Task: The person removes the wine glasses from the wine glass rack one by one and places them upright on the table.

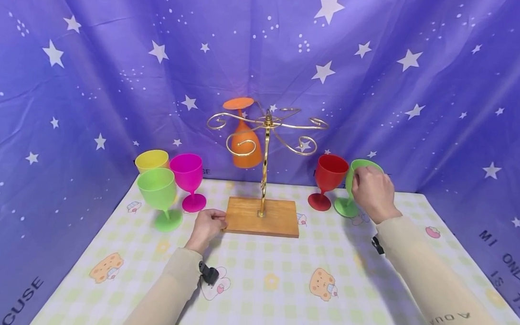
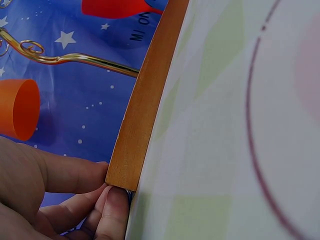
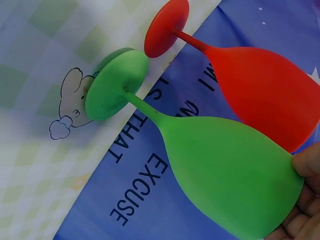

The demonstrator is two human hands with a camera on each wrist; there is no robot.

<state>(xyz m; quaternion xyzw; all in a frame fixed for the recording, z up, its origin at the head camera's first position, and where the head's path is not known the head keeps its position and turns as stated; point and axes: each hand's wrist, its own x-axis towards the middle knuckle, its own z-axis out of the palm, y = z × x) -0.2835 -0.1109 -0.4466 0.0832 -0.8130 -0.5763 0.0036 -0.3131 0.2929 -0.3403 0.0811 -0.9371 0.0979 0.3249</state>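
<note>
A gold metal goblet rack (image 1: 265,167) with curled arms stands on a wooden base (image 1: 279,220). One orange goblet (image 1: 246,147) hangs upside down from it by its foot. My left hand (image 1: 207,227) holds the base's left front corner, thumb and fingertips right at the wood in the left wrist view. On the right, my right hand (image 1: 374,191) grips a green goblet (image 3: 225,170) near its rim, and the goblet is upright. The head view shows its foot close over the table. Beside it a red goblet (image 1: 330,172) stands upright.
At the left of the table stand a yellow goblet (image 1: 152,159), a magenta goblet (image 1: 187,172) and a second green goblet (image 1: 157,190), all upright. A checked cloth (image 1: 278,263) covers the table. Purple star-patterned curtain (image 1: 264,48) closes off the back and sides.
</note>
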